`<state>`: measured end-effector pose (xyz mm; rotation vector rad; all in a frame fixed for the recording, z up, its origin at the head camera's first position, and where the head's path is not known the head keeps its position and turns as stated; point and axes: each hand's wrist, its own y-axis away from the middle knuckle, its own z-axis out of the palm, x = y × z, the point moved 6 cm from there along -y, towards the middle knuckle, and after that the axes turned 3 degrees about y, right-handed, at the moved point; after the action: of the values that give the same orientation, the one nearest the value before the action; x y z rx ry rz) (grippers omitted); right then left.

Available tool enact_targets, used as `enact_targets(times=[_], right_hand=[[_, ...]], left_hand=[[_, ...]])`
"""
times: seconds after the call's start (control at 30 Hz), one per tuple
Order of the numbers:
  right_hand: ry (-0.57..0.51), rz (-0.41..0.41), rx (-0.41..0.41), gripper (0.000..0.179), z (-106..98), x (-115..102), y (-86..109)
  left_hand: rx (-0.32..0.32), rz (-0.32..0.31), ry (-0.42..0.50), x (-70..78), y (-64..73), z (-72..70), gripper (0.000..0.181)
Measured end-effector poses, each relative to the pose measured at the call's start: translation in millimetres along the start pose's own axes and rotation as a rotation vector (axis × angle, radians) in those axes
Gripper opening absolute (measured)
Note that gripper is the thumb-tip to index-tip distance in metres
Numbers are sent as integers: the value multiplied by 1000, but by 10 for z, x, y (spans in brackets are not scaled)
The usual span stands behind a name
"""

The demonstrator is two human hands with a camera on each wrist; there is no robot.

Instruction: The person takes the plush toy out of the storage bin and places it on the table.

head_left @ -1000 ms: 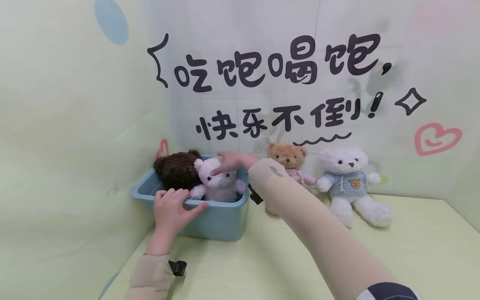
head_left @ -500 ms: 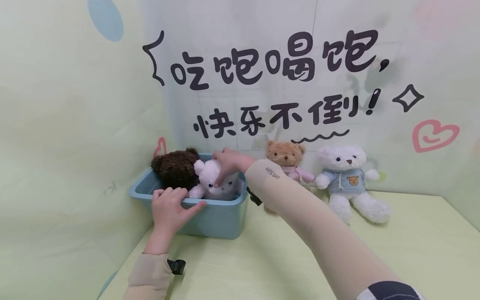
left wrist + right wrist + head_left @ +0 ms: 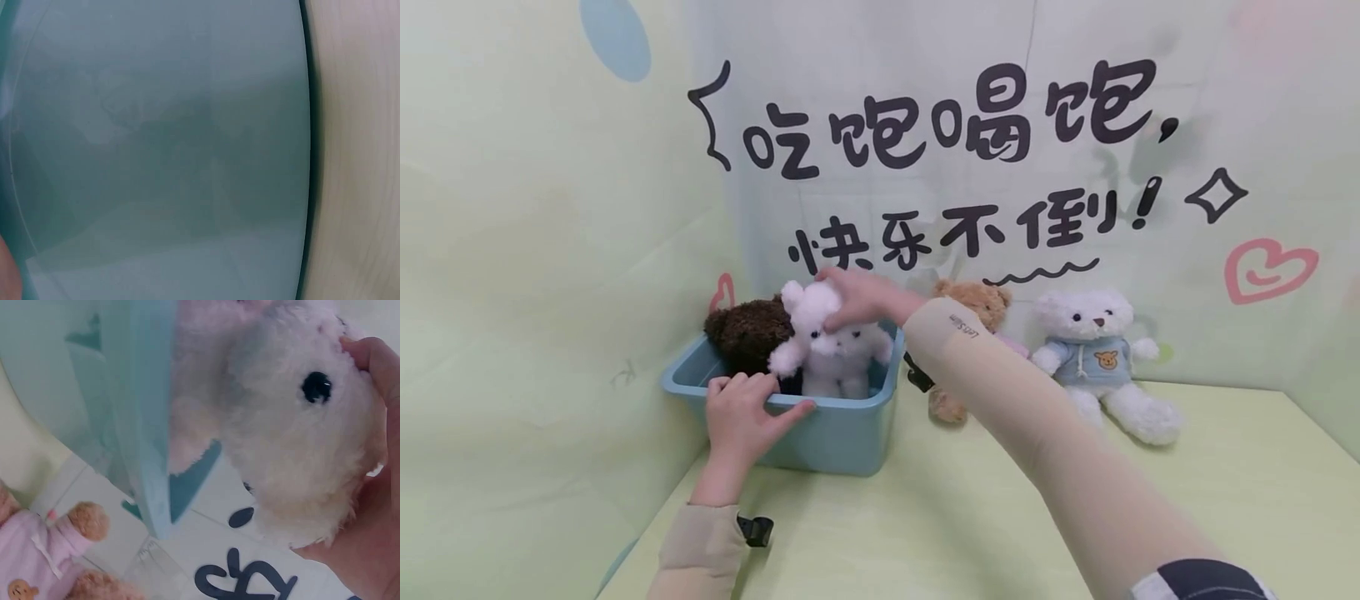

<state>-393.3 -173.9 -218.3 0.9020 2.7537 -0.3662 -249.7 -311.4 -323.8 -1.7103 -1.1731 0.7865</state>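
Note:
My right hand grips a pale pinkish-white plush toy by the head, thumb on its face and fingers behind. The toy hangs upright inside a blue plastic bin, its lower body behind the front rim. In the right wrist view, the toy's furry head with one black eye lies in that hand, close to the bin's edge. My left hand holds the bin's front rim, fingers hooked over it. The left wrist view shows mostly the bin's outer wall. A dark brown plush sits in the bin's left side.
Right of the bin, a tan teddy bear in pink sits partly behind my right forearm. Beside it, a white teddy bear in a blue hoodie leans by the printed backdrop. The light table stretches in front; a wall stands close at left.
My right hand first closed lower around the white plush's head, then rose, lifting the toy so more of its body shows above the rim. The left hand stays on the rim.

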Motion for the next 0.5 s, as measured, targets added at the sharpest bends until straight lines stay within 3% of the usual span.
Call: enact_targets(times=[0.23,0.5], right_hand=[[156,-7,178,77,-441,1,87],[228,59,273,75,-613,112,175]], left_hand=[[-5,-17,7,-22,10,30,77],[-2,-23,9,-21,24,42,77]])
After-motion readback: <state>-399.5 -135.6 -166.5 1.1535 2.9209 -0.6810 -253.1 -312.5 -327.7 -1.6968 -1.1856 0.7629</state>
